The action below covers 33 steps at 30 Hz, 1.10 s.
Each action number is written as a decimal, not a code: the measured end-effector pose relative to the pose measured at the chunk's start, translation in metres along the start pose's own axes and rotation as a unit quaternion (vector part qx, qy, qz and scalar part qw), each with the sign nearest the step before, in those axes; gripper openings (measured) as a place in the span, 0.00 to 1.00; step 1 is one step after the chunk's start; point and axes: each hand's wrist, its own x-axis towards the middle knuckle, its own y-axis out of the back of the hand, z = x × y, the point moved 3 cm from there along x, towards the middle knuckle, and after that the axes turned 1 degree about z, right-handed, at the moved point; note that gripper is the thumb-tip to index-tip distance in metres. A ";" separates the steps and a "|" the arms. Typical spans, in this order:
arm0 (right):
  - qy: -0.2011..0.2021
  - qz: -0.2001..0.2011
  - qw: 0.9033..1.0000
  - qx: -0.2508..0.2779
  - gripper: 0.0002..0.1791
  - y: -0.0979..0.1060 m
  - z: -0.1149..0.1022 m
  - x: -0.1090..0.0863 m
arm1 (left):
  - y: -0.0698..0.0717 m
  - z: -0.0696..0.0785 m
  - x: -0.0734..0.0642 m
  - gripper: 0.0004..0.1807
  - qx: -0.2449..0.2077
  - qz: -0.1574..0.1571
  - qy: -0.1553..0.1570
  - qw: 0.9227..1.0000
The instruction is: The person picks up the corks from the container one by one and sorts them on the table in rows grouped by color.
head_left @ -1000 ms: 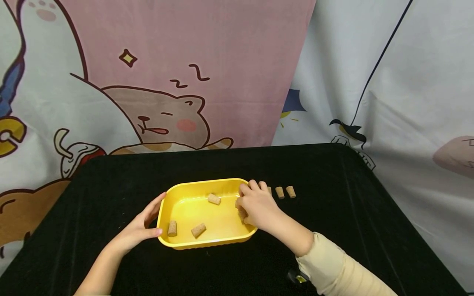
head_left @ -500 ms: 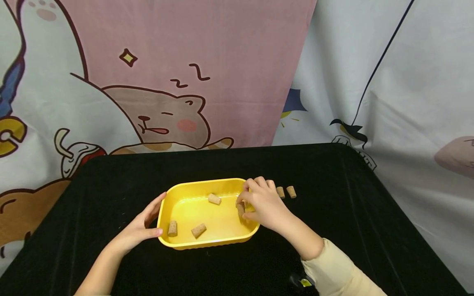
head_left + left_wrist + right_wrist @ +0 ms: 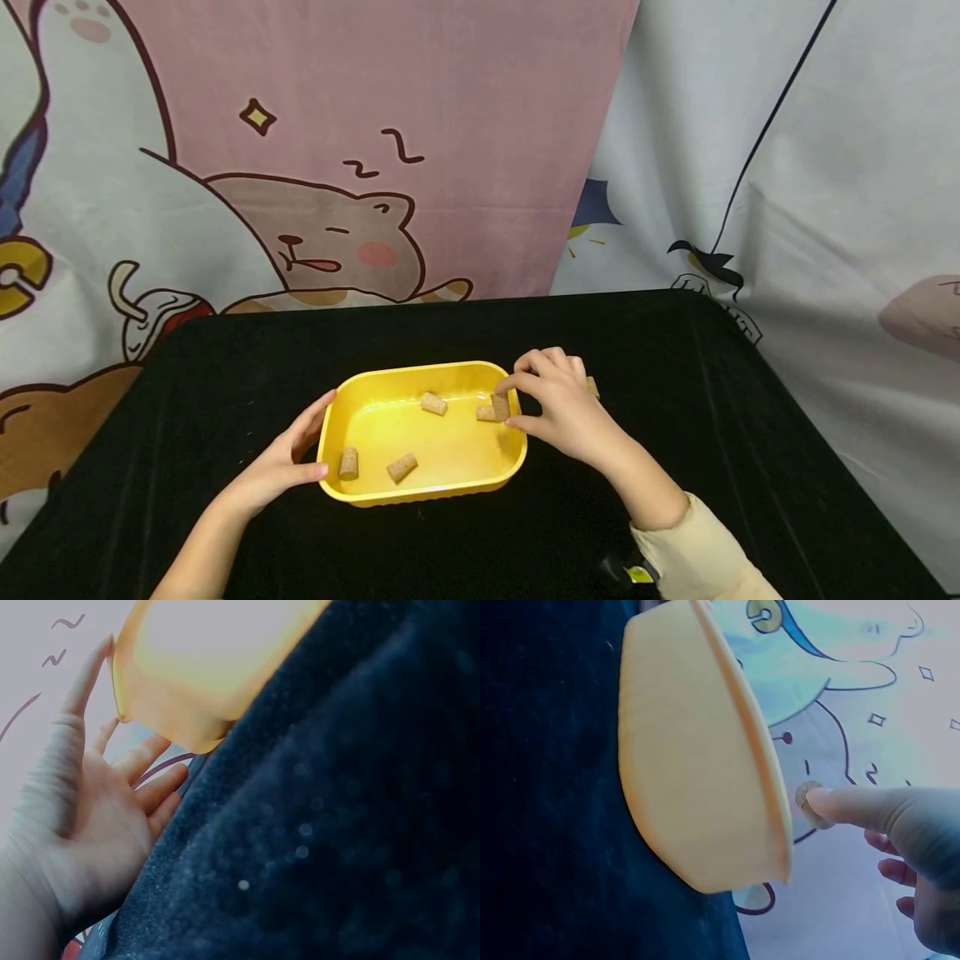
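Note:
A yellow plastic tray (image 3: 420, 494) stands on the black cloth. Inside lie several corks, among them a cork (image 3: 433, 403) near the far wall, a cork (image 3: 348, 464) at the left end and a cork (image 3: 402, 467) near the front. My right hand (image 3: 566, 408) pinches another cork (image 3: 812, 804) between thumb and fingertip, just above the tray's right rim; one more cork (image 3: 486, 413) shows beside it in the tray. With nearly straight, spread fingers, my left hand (image 3: 277, 467) touches the tray's left end, as the left wrist view (image 3: 105, 802) also shows.
Beyond the right hand a cork (image 3: 593, 387) lies on the cloth, partly hidden by the fingers. A black cloth (image 3: 712, 417) covers the table. Behind it hangs a printed curtain (image 3: 487, 150). A small dark device (image 3: 633, 573) sits by the right sleeve.
My right hand has drawn back rightward from inside the tray to its right rim, lifting the pinched cork. The hand now covers more of the corks outside. Left hand and tray stay put.

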 end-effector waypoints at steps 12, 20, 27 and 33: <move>-0.005 0.044 0.997 0.056 0.19 0.020 0.027 -0.015 | 0.000 -0.001 0.000 0.44 -0.004 -0.003 -0.002 1.000; -0.015 0.059 0.995 0.074 0.21 0.026 0.050 -0.022 | 0.001 0.000 -0.001 0.44 -0.006 -0.004 -0.004 1.000; -0.027 0.070 0.993 0.088 0.22 0.029 0.073 -0.030 | 0.001 0.000 0.000 0.44 -0.005 -0.005 -0.001 1.000; -0.038 0.080 0.993 0.083 0.21 0.031 0.090 -0.036 | 0.000 0.000 0.001 0.44 -0.005 -0.005 -0.001 1.000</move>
